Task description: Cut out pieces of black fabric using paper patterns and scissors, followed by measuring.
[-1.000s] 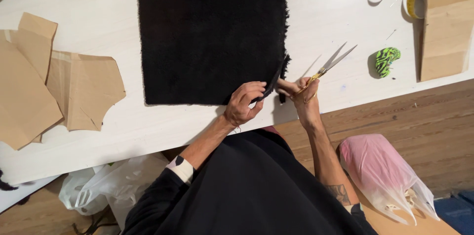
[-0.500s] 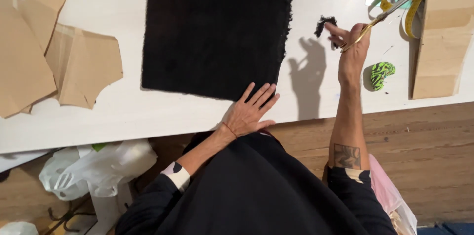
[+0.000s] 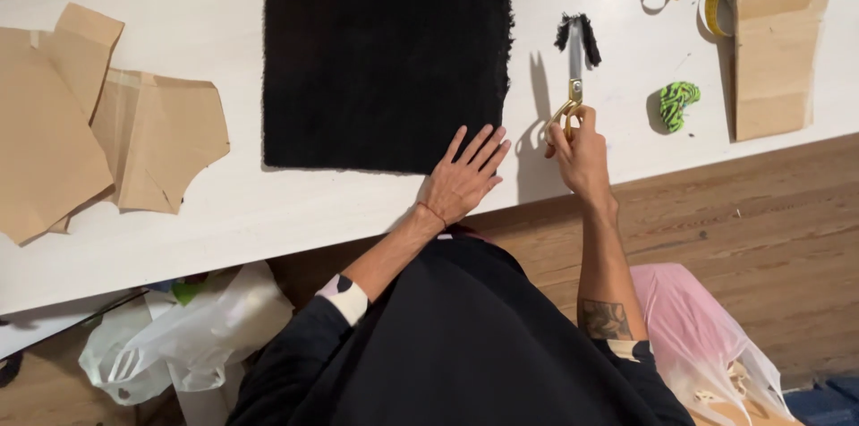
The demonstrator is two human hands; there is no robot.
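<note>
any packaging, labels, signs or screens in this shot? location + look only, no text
No labels, signs or screens in view; only bags:
White plastic bag: under the table edge, lower left, crumpled, translucent white.
Pink plastic bag: on the wooden floor, lower right, beside the person's right arm, translucent pink, crumpled.

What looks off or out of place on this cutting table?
One oddity: a small black fabric scrap hangs off the tip of the scissors in the right hand, apart from the black fabric under the left hand. That fabric's right edge is frayed. Nothing spilled.
</note>
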